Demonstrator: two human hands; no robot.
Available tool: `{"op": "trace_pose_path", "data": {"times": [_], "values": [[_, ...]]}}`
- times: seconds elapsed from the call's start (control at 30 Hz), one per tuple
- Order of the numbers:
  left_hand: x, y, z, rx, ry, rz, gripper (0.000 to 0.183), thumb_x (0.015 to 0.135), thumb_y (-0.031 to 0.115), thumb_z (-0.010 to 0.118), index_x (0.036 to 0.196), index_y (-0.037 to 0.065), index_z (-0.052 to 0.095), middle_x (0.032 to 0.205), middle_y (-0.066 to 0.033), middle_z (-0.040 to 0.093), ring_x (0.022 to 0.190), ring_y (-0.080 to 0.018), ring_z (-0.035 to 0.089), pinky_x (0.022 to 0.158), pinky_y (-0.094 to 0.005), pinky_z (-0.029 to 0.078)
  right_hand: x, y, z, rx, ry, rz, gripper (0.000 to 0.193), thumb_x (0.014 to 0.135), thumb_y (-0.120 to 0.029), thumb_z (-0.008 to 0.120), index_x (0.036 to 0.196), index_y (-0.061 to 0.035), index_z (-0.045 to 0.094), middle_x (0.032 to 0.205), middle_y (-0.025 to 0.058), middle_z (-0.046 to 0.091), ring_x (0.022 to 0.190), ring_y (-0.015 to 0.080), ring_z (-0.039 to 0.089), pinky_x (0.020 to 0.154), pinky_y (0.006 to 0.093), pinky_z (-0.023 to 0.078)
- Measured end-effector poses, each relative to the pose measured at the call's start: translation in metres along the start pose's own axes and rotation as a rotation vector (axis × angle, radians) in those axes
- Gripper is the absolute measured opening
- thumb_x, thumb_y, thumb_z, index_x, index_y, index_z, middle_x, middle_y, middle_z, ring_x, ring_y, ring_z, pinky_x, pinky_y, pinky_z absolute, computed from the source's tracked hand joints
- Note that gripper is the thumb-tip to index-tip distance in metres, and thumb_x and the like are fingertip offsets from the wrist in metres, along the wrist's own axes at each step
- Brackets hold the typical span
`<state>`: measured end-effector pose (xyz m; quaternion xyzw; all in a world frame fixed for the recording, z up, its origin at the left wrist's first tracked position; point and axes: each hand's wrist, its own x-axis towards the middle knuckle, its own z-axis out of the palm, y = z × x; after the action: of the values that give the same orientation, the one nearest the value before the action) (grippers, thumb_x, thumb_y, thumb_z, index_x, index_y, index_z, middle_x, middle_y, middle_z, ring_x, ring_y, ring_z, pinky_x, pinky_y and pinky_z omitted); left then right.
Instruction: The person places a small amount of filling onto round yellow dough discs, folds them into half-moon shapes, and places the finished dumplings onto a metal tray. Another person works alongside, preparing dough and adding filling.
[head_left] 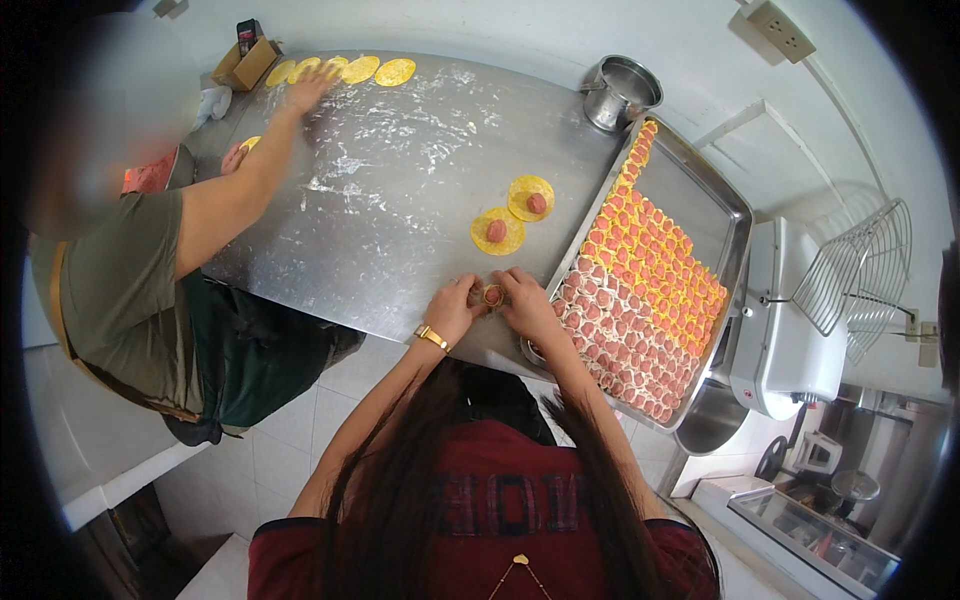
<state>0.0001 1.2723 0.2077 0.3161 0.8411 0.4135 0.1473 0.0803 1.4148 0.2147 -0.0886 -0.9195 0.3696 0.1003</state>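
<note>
Near the front edge of the metal table, my left hand point(457, 308) and my right hand point(526, 304) are closed around the sides of a small open-topped dumpling point(492, 295). Its yellow wrapper is gathered about a pink meat filling that shows on top. Just beyond my hands lie two flat round yellow wrappers, a nearer wrapper point(488, 243) and a farther wrapper point(540, 188), overlapping slightly, each with a lump of meat on it. Right beside my right forearm, a big metal tray point(715, 193) holds many dumplings in tight rows, yellow ones farther up and paler ones nearer me.
A steel pot point(622, 95) stands behind the tray. Across the floury table point(390, 190), a co-worker's hand point(312, 88) reaches over a row of yellow wrappers point(395, 72). The co-worker's other hand is by a bowl of meat point(150, 176). A small cardboard box point(245, 65) sits far left.
</note>
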Motion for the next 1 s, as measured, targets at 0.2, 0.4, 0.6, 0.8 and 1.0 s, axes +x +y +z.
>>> {"op": "trace_pose_path", "data": {"times": [0.2,0.4,0.6,0.8,1.0], "values": [[0.0,-0.002,0.002,0.011,-0.125,-0.027,0.025,0.069,0.003,0.071,0.09,0.003,0.057,0.083,-0.0136,0.065,0.074,-0.0284,0.064,0.066,-0.0359,0.052,0.005,0.0,-0.001,0.084,-0.034,-0.005,0.031,0.068,0.002,0.058,0.099,-0.0042,0.06,0.089,0.014,0.057,0.084,0.0376,0.057,0.076,0.0425,0.047],[-0.002,-0.001,0.004,-0.03,-0.036,0.04,0.027,0.069,0.002,0.071,0.094,0.003,0.059,0.084,-0.014,0.065,0.075,-0.0273,0.065,0.067,-0.0353,0.052,0.005,-0.003,-0.007,-0.099,-0.216,0.126,0.032,0.069,0.002,0.057,0.1,-0.0043,0.06,0.094,0.0155,0.058,0.087,0.0379,0.058,0.076,0.0431,0.048],[-0.001,-0.003,0.006,-0.058,-0.029,-0.027,0.029,0.07,0.001,0.07,0.096,0.001,0.059,0.087,-0.0146,0.064,0.077,-0.0278,0.065,0.069,-0.034,0.053,0.005,-0.003,-0.006,-0.044,0.0,0.104,0.029,0.069,0.003,0.055,0.097,-0.0048,0.06,0.094,0.016,0.057,0.087,0.0376,0.058,0.075,0.0435,0.047],[-0.001,-0.003,0.009,-0.18,-0.037,-0.049,0.025,0.071,-0.002,0.069,0.094,0.0,0.059,0.085,-0.0139,0.065,0.079,-0.0255,0.066,0.069,-0.0327,0.053,0.006,-0.004,-0.002,-0.017,-0.15,0.161,0.033,0.069,0.003,0.054,0.1,-0.0058,0.06,0.094,0.0163,0.057,0.088,0.0381,0.057,0.076,0.0435,0.047],[-0.003,-0.01,0.008,-0.171,-0.051,-0.125,0.022,0.073,-0.002,0.067,0.094,0.0,0.06,0.085,-0.0134,0.066,0.077,-0.0249,0.066,0.069,-0.0313,0.052,0.001,-0.003,0.007,0.006,0.01,0.034,0.028,0.071,0.001,0.057,0.098,-0.0064,0.061,0.093,0.0136,0.057,0.087,0.0355,0.058,0.075,0.042,0.048]]}}
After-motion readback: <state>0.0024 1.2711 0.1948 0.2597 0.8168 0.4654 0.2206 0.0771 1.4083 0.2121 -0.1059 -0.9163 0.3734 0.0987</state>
